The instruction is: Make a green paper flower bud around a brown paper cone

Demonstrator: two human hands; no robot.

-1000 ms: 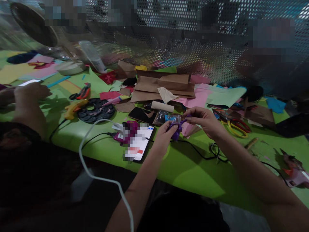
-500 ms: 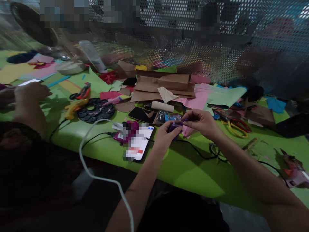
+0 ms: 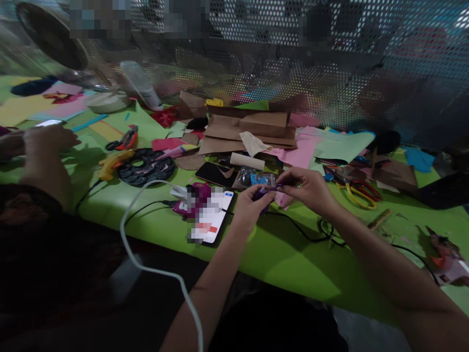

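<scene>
Over the green table (image 3: 293, 254), both my hands meet on a small purple paper piece (image 3: 262, 194). My left hand (image 3: 249, 209) is curled around its lower part. My right hand (image 3: 307, 188) pinches its top with thumb and fingers. Most of the purple piece is hidden between my fingers. A phone with a lit screen (image 3: 211, 217) lies just left of my left hand. A small clear packet with blue bits (image 3: 256, 179) sits right behind my hands.
Another person's hand (image 3: 46, 146) rests at far left. A black paint palette (image 3: 146, 168), yellow glue gun (image 3: 112, 164), cardboard tube (image 3: 246, 161), brown paper bags (image 3: 249, 128), coloured paper, red-and-yellow scissors (image 3: 355, 190), cables, and a second glue gun (image 3: 449, 259) crowd the table.
My right hand has come down and in toward my left, closing the gap. The purple piece is now more covered by my fingers. The other person's hand barely shifted.
</scene>
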